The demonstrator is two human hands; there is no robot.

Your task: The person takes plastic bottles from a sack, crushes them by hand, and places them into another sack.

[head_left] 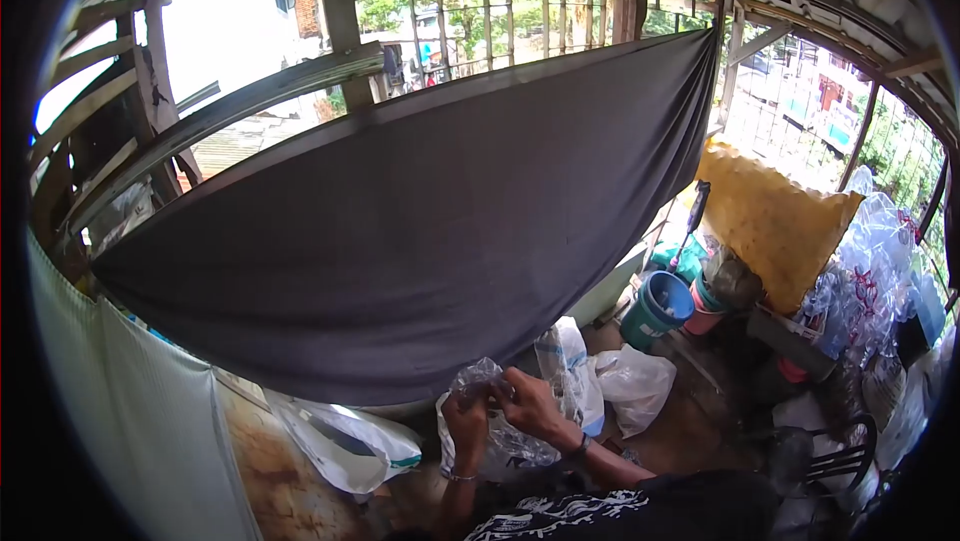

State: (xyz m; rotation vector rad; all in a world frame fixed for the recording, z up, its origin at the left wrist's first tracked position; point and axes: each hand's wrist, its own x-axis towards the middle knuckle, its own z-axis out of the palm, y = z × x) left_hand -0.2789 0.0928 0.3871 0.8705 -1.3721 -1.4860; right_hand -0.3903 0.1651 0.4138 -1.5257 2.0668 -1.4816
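Observation:
Both of my hands are raised close together at the lower middle of the head view, in front of a dark hanging cloth [430, 211]. Clear crinkled plastic [478, 374] shows between and above the fingers. My left hand [467, 421] is closed on this plastic, and my right hand [528, 404] pinches it from the other side. The fingertips are small and partly hidden. Below the hands, more clear plastic [520, 449] lies in a white sack. A white sack with blue marks [572, 371] stands just to the right.
An open white sack [345, 441] lies to the left. Toward the right are a knotted white bag [636, 386], a teal bucket [657, 309], a yellow sheet [775, 221], a pile of clear plastic [870, 261] and a black chair [840, 456].

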